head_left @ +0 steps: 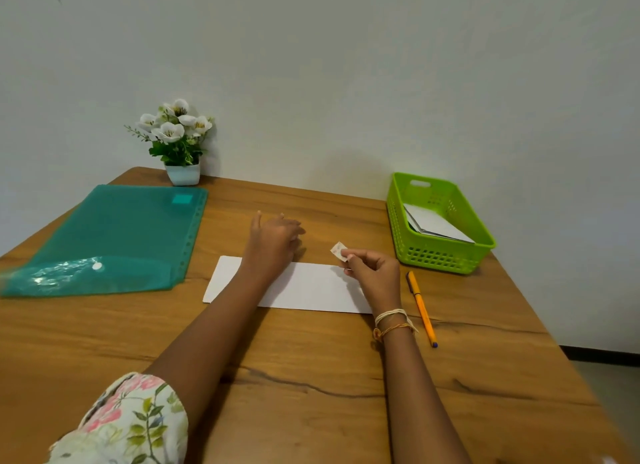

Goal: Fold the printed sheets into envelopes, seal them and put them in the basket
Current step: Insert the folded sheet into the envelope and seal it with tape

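— Well, that folded sheet [304, 287] lies flat on the table [311, 377], under her loose-fingered left hand [273, 237]. Light, floppy; lift by an edge.
— Her right hand [374, 273] pinches a tiny sticker [338, 248], perhaps a seal. The basket [440, 252] sits just right.

White folded sheet [311, 287] flat mid-table; green basket [446, 252] with white envelopes [436, 224] far right.

Wooden table [311, 411]: envelope [311, 287], pen [421, 308], basket [446, 256], folder [114, 235], flowerpot [183, 174]
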Motion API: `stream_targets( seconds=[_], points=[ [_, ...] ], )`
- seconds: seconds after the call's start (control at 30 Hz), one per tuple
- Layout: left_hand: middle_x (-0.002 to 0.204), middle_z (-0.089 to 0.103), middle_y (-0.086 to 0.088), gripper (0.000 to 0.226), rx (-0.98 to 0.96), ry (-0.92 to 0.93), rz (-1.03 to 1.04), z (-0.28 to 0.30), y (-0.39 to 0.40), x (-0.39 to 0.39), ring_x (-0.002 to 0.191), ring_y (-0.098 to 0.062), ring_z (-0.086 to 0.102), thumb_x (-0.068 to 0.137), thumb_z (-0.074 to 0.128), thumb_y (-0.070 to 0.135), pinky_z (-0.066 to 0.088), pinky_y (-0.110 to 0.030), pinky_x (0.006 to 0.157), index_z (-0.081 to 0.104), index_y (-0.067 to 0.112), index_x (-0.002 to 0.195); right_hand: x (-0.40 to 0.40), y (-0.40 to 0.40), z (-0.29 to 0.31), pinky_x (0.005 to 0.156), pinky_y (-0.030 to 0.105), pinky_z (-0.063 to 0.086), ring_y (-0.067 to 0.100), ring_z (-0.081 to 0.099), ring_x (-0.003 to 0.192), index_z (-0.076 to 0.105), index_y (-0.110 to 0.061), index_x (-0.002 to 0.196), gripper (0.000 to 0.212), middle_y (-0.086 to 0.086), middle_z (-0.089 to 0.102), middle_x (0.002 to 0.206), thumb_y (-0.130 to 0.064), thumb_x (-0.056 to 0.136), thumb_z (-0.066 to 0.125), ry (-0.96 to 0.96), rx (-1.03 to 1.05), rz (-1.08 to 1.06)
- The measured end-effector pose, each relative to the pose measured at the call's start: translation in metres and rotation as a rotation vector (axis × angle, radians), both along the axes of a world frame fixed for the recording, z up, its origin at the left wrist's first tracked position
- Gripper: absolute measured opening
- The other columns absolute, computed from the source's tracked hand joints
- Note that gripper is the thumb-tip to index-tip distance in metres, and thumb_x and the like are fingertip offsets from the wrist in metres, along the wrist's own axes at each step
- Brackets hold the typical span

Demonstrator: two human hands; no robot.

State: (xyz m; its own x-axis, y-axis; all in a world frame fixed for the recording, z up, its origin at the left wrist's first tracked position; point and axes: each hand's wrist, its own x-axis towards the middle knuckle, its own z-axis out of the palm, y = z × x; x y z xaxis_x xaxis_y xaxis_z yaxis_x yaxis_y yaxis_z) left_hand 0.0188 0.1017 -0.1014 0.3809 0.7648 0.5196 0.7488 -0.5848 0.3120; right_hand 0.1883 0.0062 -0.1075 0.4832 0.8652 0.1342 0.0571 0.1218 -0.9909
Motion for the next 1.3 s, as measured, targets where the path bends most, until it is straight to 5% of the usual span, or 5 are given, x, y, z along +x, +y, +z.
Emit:
stream_targets(
  seconds=[0.1, 0.23, 0.47, 0.93, 1.3],
  points=[
    [0.106, 0.072, -0.004, 0.015, 0.019, -0.236, -0.076, -0.002, -0.021, 0.02, 0.103, -0.02, 0.063, 0.086, 0.069, 0.016, 0.045, -0.042, 0.097, 0.074, 0.013, 0.101, 0.006, -0.001, 0.0, 0.066, 0.024, 0.058, 0.02, 0.073, 0.076, 0.073, -0.006, 0.088, 0.014, 0.015, 0.073, 0.088, 0.004, 0.084, 0.065, 0.03, -0.029, -0.021],
    [0.11, 0.071, 0.001, 0.021, -0.331, -0.533, -0.165, -0.009, -0.041, 0.044, 0.1, -0.006, 0.062, 0.091, 0.063, 0.02, 0.047, -0.02, 0.086, 0.072, 0.017, 0.11, 0.016, -0.005, 0.002, 0.056, 0.023, 0.056, 0.016, 0.072, 0.065, 0.06, -0.012, 0.095, 0.02, 0.013, 0.073, 0.075, 0.001, 0.084, 0.068, 0.064, -0.071, 0.015],
    [0.115, 0.069, 0.005, 0.031, -0.403, -0.34, -0.193, -0.029, -0.046, 0.047, 0.102, -0.005, 0.059, 0.089, 0.064, 0.024, 0.045, -0.021, 0.085, 0.066, 0.022, 0.119, 0.028, -0.003, 0.002, 0.064, 0.027, 0.058, 0.019, 0.073, 0.071, 0.067, -0.003, 0.089, 0.005, 0.014, 0.073, 0.081, -0.002, 0.084, 0.068, 0.037, -0.306, 0.037],
    [0.106, 0.071, 0.006, 0.028, -0.43, -0.373, -0.19, -0.026, -0.043, 0.047, 0.095, -0.003, 0.061, 0.086, 0.068, 0.021, 0.052, -0.026, 0.086, 0.069, 0.023, 0.114, 0.029, -0.004, 0.006, 0.06, 0.022, 0.057, 0.018, 0.071, 0.068, 0.07, -0.002, 0.092, 0.01, 0.016, 0.072, 0.082, -0.009, 0.085, 0.069, 0.081, -0.371, 0.04],
    [0.112, 0.069, 0.007, 0.029, -0.398, -0.172, -0.149, -0.02, -0.045, 0.054, 0.105, -0.011, 0.058, 0.084, 0.069, 0.037, 0.051, -0.033, 0.087, 0.07, 0.026, 0.111, 0.029, -0.011, 0.009, 0.04, 0.022, 0.048, 0.015, 0.052, 0.037, 0.071, -0.001, 0.074, 0.002, 0.012, 0.062, 0.052, -0.002, 0.075, 0.072, -0.096, -0.477, -0.068]
  ],
)
